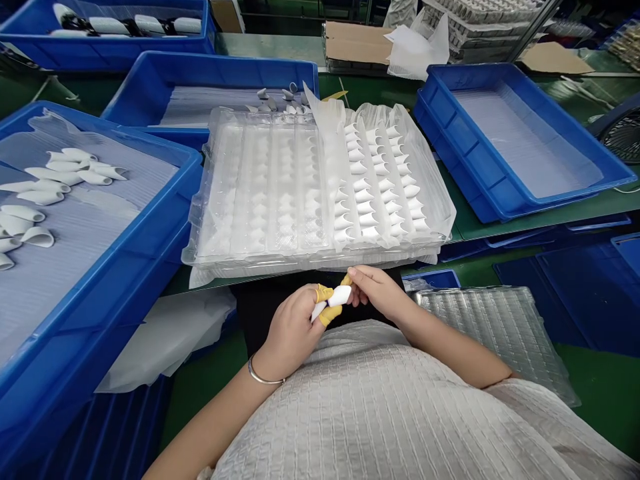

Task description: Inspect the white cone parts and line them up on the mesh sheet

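Just in front of my body, my left hand (296, 319) pinches a small white hollow plastic piece (341, 295) between thumb and finger, both in yellow finger cots. A second white bit (318, 311) shows inside the same grip; I cannot tell whether it is a separate piece. My right hand (376, 288) is closed at the right end of the piece, with a yellow cot on one fingertip. Beyond both hands lies a clear plastic tray (260, 250); rows of similar white pieces (367, 207) stand in its right half, while film or a lid covers its left half.
At left, a blue bin (165, 220) carries loose white pieces (63, 170) on a foam liner. Another blue bin (220, 67) sits behind the tray. On the right stand stacked blue bins (480, 173) with a liner, beside a fan (623, 137). Clear trays (490, 320) lie low at right.
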Demonstrator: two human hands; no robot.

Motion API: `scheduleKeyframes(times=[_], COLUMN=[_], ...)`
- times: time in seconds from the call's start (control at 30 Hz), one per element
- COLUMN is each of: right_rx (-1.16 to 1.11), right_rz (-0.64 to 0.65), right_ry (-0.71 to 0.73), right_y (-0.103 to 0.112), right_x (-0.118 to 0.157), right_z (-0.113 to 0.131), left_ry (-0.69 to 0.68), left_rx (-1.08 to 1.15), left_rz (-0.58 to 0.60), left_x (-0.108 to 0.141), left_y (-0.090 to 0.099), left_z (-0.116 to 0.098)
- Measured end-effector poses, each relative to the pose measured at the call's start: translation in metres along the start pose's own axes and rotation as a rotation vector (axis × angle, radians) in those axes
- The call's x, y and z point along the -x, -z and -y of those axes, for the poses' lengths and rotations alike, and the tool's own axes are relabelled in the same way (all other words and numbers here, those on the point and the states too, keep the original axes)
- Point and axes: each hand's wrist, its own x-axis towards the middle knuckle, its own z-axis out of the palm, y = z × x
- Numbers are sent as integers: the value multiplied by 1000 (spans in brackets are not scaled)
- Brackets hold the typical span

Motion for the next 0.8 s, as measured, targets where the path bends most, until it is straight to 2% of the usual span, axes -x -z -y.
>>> scheduleKeyframes(times=[0.2, 0.47, 0.57, 0.7, 0.8], right_rx=[65, 18, 121, 412, 375], right_rz=[144, 171, 122, -35, -19], right_ry=[78, 120, 137, 176, 179], right_y=[7, 6, 2, -6, -7], right_x=[6, 9, 11, 12, 9], right_z=[2, 9, 10, 8, 7], left_ry=[42, 148, 125, 101, 89], left_rx=[1, 44, -8, -66, -48], left_rz=[-22, 32, 33, 22, 22], left_x=[1, -1, -2, -2, -1], left_y=[-1, 1, 0, -1, -1], left_z=[4, -1, -2, -1, -1])
